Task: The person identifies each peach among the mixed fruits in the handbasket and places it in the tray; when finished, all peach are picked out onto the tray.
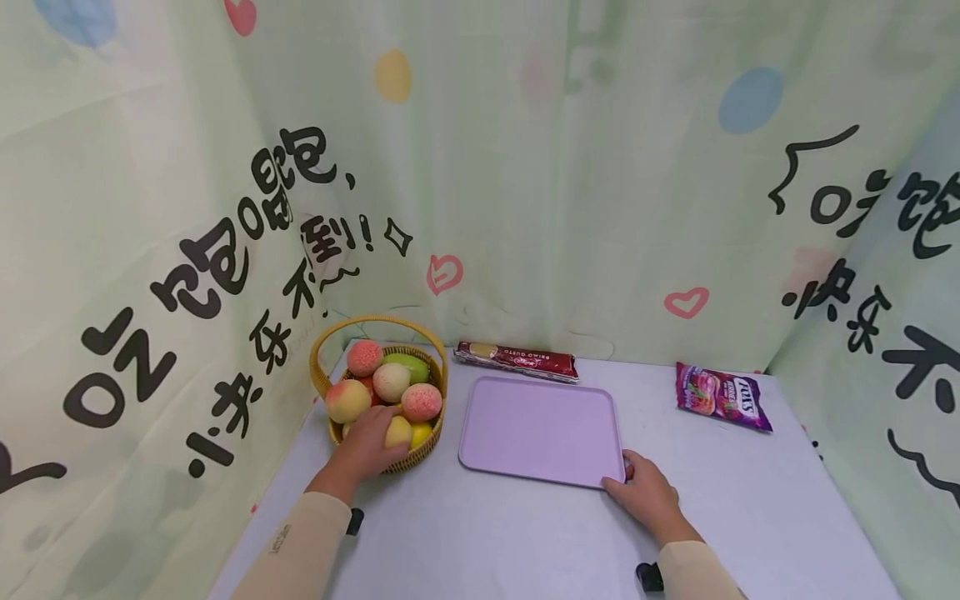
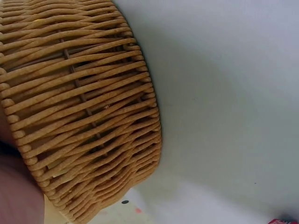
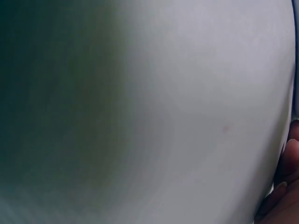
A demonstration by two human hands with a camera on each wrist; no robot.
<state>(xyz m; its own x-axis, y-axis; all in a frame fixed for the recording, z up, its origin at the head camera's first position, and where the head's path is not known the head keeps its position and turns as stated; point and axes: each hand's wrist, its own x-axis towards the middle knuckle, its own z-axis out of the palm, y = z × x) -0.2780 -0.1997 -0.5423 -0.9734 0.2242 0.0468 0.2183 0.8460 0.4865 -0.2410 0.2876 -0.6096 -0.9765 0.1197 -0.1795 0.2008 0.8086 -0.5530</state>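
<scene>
A wicker basket (image 1: 405, 460) with a tall handle stands at the left, filled with peaches and other fruit. My left hand (image 1: 367, 442) reaches over its near rim, thumb and fingers around a yellow peach (image 1: 398, 431). In the left wrist view the woven basket side (image 2: 88, 102) hides most of that hand. A purple rectangular tray (image 1: 540, 429) lies flat on the table to the right of the basket. At its near right corner my right hand (image 1: 647, 496) grips the edge. Only some of its fingers (image 3: 292, 156) show in the right wrist view.
Behind the tray lies a dark red snack packet (image 1: 517, 360). A purple snack bag (image 1: 722, 397) lies at the back right of the white table (image 1: 480, 542). Printed curtains (image 1: 525, 208) hang around the back and sides.
</scene>
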